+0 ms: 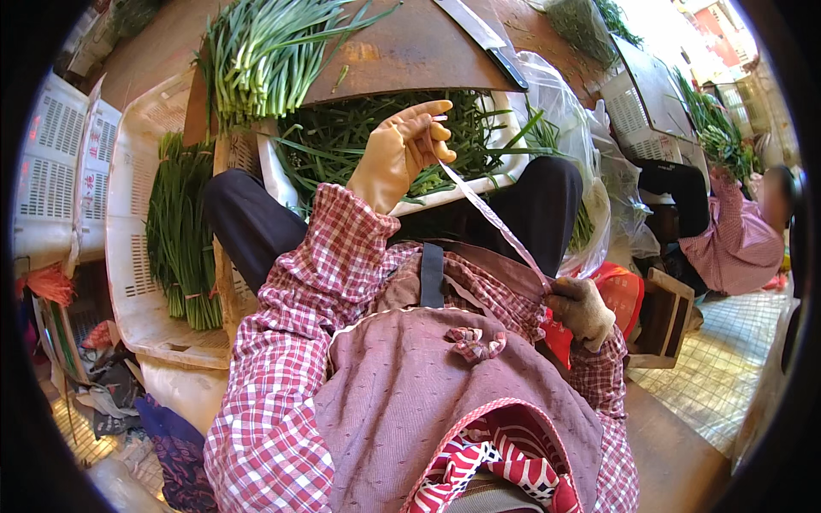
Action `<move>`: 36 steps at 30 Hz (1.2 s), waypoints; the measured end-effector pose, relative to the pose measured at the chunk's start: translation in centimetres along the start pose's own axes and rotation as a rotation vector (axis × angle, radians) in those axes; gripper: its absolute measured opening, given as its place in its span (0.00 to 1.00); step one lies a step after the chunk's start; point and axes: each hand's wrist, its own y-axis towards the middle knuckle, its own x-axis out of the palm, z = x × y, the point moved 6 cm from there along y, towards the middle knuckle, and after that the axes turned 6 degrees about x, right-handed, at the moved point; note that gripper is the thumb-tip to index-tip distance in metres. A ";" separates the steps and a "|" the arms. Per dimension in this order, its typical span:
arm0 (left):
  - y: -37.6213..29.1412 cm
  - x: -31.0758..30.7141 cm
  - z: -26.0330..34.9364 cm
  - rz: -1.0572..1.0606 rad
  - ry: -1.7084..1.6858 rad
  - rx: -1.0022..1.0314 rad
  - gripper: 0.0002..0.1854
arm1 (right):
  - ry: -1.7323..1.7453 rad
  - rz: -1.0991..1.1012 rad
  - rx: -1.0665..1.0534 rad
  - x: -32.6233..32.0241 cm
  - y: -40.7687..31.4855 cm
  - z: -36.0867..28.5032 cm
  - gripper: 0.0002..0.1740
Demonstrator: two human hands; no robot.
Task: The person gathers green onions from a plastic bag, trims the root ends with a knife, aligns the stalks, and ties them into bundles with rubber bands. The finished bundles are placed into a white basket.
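My left hand, in a tan rubber glove, pinches the upper end of a thin pale pink printed ribbon between thumb and fingers. The ribbon runs taut down to the right, where my right hand, in a worn knit glove, is closed on its other end near my waist. Beneath and behind my left hand, loose green garlic chives fill a white plastic crate. A pile of chives with pale stems lies on the brown board above, and a knife with a black handle rests at its right.
At the left, a white slatted crate holds tied chive bundles. Clear plastic bags stand by my right knee, with a red bag and a wooden stool below. Another person sits far right, holding chives.
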 end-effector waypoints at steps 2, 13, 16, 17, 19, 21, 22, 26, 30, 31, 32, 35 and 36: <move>-0.2 0.3 0.6 -0.019 0.083 0.090 0.18 | -0.032 0.095 0.076 -1.3 0.9 1.2 0.05; -1.8 3.4 0.2 -0.255 0.343 0.366 0.14 | 0.333 0.302 -0.718 -6.5 5.8 -14.7 0.31; -2.3 4.0 0.2 -0.297 0.488 0.380 0.12 | 0.451 0.085 -0.744 -1.7 8.2 -19.7 0.31; -2.4 4.1 0.1 -0.297 0.556 0.378 0.12 | 0.489 0.086 -0.718 -0.7 8.9 -20.7 0.28; -2.4 3.9 -0.2 -0.296 0.632 0.330 0.12 | 0.514 0.085 -0.723 0.3 9.8 -22.1 0.23; -2.4 3.8 -0.4 -0.310 0.729 0.347 0.13 | 0.487 0.109 -0.754 0.5 10.3 -22.8 0.19; -2.4 3.8 -0.5 -0.323 0.789 0.368 0.13 | 0.469 0.114 -0.710 0.5 10.8 -22.6 0.17; -2.4 3.2 -0.8 -0.260 0.586 0.260 0.13 | 0.565 0.068 -0.716 0.5 11.6 -21.6 0.12; -2.8 2.0 2.3 -0.092 0.453 0.436 0.26 | 0.685 0.113 -0.702 2.1 12.9 -20.7 0.08; -2.7 1.6 3.3 -0.052 0.472 0.476 0.33 | 0.684 0.107 -0.645 3.0 13.4 -20.6 0.10; -2.7 1.2 3.8 0.008 0.530 0.517 0.34 | 0.335 0.275 -0.762 3.2 13.1 -21.4 0.09; -2.1 0.1 2.2 -0.013 0.679 0.150 0.20 | 0.175 0.443 -1.189 4.1 11.4 -23.1 0.08; -2.1 0.4 1.8 -0.092 0.651 0.167 0.17 | 0.106 0.520 -1.154 4.3 11.7 -23.1 0.08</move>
